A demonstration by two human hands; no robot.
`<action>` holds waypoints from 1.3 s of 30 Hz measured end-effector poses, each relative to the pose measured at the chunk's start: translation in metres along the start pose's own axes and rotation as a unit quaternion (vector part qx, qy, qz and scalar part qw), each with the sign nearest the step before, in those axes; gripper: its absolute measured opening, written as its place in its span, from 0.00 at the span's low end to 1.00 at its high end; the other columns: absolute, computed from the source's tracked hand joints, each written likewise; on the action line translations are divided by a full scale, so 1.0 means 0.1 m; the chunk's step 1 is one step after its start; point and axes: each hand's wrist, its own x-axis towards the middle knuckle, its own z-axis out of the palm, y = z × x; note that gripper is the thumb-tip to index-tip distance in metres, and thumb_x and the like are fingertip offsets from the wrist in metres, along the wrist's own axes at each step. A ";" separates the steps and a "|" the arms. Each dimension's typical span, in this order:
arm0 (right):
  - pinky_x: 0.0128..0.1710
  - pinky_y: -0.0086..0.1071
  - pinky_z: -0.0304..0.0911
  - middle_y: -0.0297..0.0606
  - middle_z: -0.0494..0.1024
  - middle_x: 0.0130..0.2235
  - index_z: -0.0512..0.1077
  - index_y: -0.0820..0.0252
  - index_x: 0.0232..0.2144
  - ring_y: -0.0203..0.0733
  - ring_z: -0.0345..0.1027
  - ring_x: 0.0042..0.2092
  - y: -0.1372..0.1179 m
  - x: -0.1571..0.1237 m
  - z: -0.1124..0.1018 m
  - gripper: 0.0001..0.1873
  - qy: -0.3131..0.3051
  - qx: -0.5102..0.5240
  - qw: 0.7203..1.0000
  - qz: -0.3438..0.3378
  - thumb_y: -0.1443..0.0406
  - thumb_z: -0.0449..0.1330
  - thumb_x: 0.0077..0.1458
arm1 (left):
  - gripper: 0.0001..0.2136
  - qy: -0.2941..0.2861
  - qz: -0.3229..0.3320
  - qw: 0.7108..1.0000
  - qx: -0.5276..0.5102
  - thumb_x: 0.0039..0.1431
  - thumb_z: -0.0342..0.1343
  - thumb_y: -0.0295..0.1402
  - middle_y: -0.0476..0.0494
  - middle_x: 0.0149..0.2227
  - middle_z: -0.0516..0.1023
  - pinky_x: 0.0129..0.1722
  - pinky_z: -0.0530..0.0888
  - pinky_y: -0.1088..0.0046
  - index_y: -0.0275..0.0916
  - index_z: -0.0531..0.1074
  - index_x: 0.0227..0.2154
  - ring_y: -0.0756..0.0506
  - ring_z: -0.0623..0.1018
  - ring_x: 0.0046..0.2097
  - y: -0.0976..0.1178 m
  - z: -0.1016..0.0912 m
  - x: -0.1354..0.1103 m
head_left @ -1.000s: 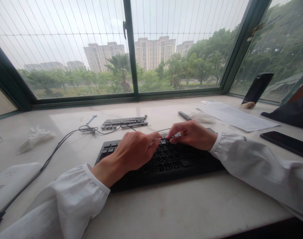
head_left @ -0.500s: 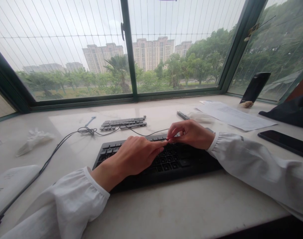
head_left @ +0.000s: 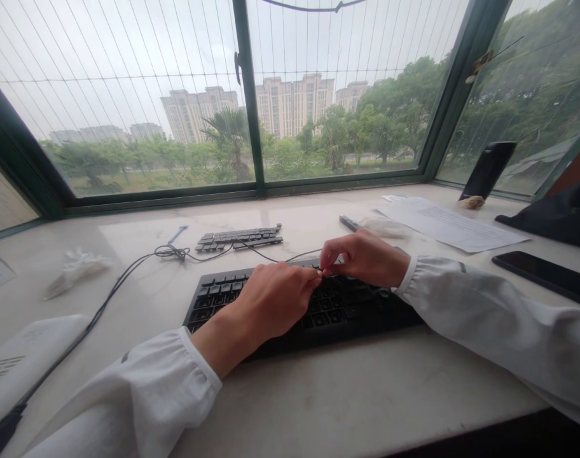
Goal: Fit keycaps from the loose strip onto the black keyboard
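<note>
A black keyboard [head_left: 218, 296] lies on the pale stone sill in front of me, its cable [head_left: 128, 273] trailing off to the left. My left hand [head_left: 271, 302] hovers over the middle keys with its fingers curled. My right hand [head_left: 364, 257] is above the top row in a pinch. The fingertips of both hands meet over the keys, and whatever is between them is too small to make out. A loose strip of dark keys [head_left: 240, 236] rests behind the keyboard.
A dark phone [head_left: 547, 277] lies flat at the right, with a paper sheet [head_left: 452, 226], a pen [head_left: 350, 222] and a second phone [head_left: 488, 168] propped against the window behind it. Crumpled tissue [head_left: 77, 267] and a white device [head_left: 23, 362] sit at the left.
My left fingers have lifted off the keys and curled until their tips meet my right hand's pinch. The right hand has barely moved.
</note>
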 end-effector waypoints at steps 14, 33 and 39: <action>0.29 0.25 0.58 0.30 0.79 0.28 0.76 0.56 0.28 0.31 0.67 0.28 -0.04 0.05 -0.08 0.05 -0.047 -0.008 0.999 -0.006 0.62 0.61 0.48 | 0.20 0.005 -0.020 1.000 -0.017 0.66 0.37 0.43 0.43 0.31 0.78 0.31 0.64 0.70 0.48 0.77 0.36 0.43 0.76 0.33 0.00 0.00 0.05; 0.31 0.27 0.58 0.33 0.80 0.29 0.77 0.60 0.29 0.33 0.67 0.29 0.02 0.08 -0.09 0.08 -0.059 0.003 0.998 -0.026 0.62 0.62 0.48 | 0.17 0.008 -0.001 1.000 -0.010 0.64 0.40 0.39 0.45 0.29 0.78 0.27 0.61 0.71 0.49 0.76 0.37 0.44 0.76 0.31 -0.06 0.00 0.09; 0.30 0.26 0.58 0.31 0.80 0.29 0.77 0.58 0.29 0.33 0.69 0.29 0.00 0.08 -0.09 0.06 -0.063 -0.002 0.998 -0.028 0.62 0.62 0.48 | 0.18 0.011 0.020 0.999 0.029 0.64 0.39 0.35 0.42 0.28 0.77 0.29 0.62 0.69 0.44 0.76 0.33 0.43 0.76 0.29 0.02 -0.01 0.05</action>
